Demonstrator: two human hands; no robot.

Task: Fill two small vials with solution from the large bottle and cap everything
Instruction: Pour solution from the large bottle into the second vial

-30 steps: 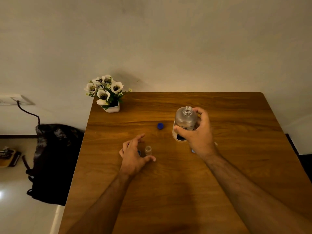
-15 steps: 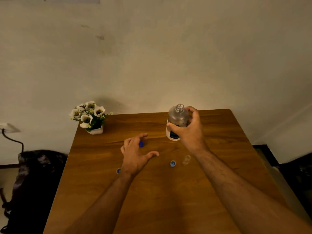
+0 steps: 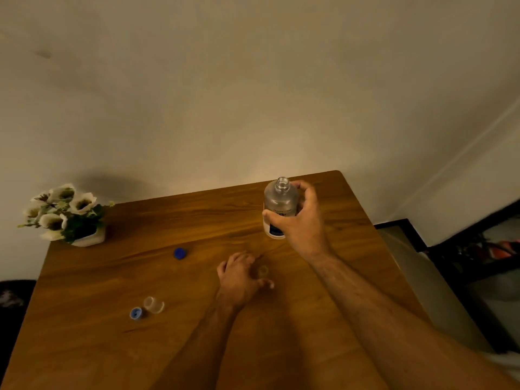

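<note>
My right hand (image 3: 304, 229) grips the large clear bottle (image 3: 278, 201) around its body and holds it upright at the far right of the wooden table (image 3: 84, 347); its neck is uncapped. My left hand (image 3: 239, 277) rests low on the table with its fingers loosely spread. A small open vial (image 3: 263, 271) stands blurred between its thumb and fingers, and I cannot tell whether they touch it. A second small vial (image 3: 154, 304) stands at the near left beside a small blue cap (image 3: 136, 313). A larger blue cap (image 3: 179, 253) lies mid-table.
A white pot of artificial flowers (image 3: 67, 218) stands on the table's far left corner against the wall. A dark bag (image 3: 11, 299) sits on the floor to the left. Dark furniture (image 3: 478, 257) stands to the right of the table.
My view has swung up and to the right. My left hand moved right, from beside the large blue cap to the right-hand vial. My right hand carried the bottle a little further right.
</note>
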